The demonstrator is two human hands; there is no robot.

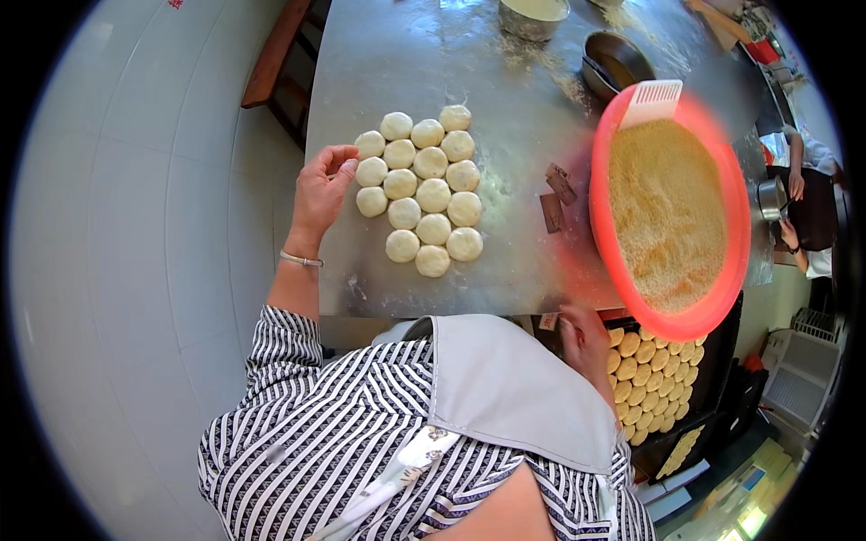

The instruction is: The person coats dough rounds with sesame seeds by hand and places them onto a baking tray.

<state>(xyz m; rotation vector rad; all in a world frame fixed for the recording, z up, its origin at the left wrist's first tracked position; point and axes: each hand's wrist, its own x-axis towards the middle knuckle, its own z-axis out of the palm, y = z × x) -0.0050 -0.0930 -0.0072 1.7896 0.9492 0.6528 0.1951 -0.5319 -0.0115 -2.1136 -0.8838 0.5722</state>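
Several round, pale dough balls (433, 195) lie in rows close together on the metal table (514, 270). At their left edge is my left hand (331, 177), its thumb and forefinger beside the outer balls, with nothing seen between them. My right hand (583, 338) is blurred and low at the table's front edge, near the pink plastic basin (599, 203); its fingers look curled, and whether it holds anything cannot be told. Golden crumbs or seeds (666, 216) fill much of the basin, and a white slotted scoop (653, 101) leans inside its far rim.
Brown rectangular pieces (552, 212) lie left of the basin. Behind stand a metal bowl (639, 51) and a floury pot (531, 27). A dark tray (710, 379) of flattened dough pieces is at lower right. Another person's hands (795, 186) hold a metal pan (770, 199) at far right.
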